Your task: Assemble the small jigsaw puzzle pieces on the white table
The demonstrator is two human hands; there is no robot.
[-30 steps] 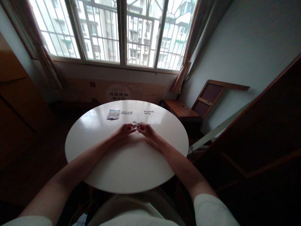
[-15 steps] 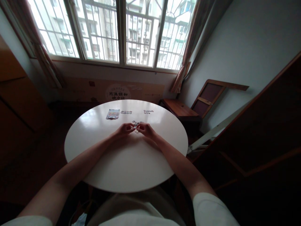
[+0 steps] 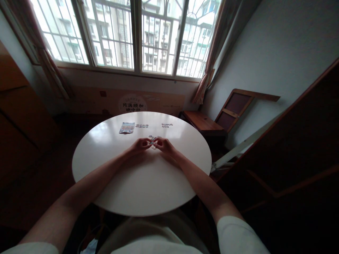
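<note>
Over the round white table (image 3: 127, 190), my left hand (image 3: 141, 144) and my right hand (image 3: 162, 144) meet fingertip to fingertip. Both are closed in a pinch around small jigsaw puzzle pieces, whose outlines are partly hidden by the fingers. A loose cluster of puzzle pieces (image 3: 154, 147) lies under and just beyond the fingers. Farther back, one group of pieces (image 3: 142, 126) is laid in rows beside a colourful printed packet or sheet (image 3: 127, 128). Another group of pieces (image 3: 166, 125) sits to its right.
A wooden chair or bench (image 3: 203, 121) stands beyond the table's right edge, with a brown-panelled frame (image 3: 233, 109) behind it. A dark wooden panel (image 3: 291, 169) slants along the right. Barred windows (image 3: 159, 42) and curtains (image 3: 202, 88) are at the back.
Both hands keep nearly the same place, fingertips together. Only a slight shift of the fingers shows; the table groups and packet lie as before.
</note>
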